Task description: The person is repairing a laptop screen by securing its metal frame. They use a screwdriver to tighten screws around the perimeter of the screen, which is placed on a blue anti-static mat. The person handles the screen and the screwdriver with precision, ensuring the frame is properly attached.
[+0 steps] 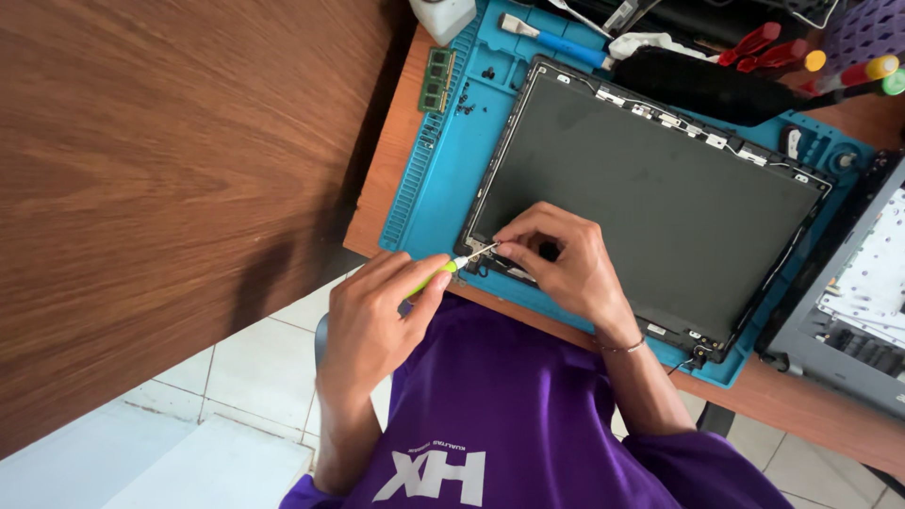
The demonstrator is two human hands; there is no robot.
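A dark laptop screen panel (pixel 650 188) lies flat on a blue repair mat (pixel 443 188). My left hand (pixel 377 316) is shut on a small screwdriver with a yellow-green handle (pixel 436 274), its thin tip pointing at the panel's near left corner (pixel 483 251). My right hand (pixel 561 264) rests on that same corner, its fingertips pinched together at the screwdriver's tip. Whether they hold a small part is hidden. A thin bracelet circles my right wrist.
A green memory module (pixel 436 80) and small black screws (pixel 467 94) lie on the mat's left side. A blue-handled brush (pixel 556 40), red-handled tools (pixel 764 47) and colour-tipped screwdrivers (pixel 872 73) sit at the back. An opened laptop base (pixel 867 292) is at right. A wooden surface (pixel 170 188) fills the left.
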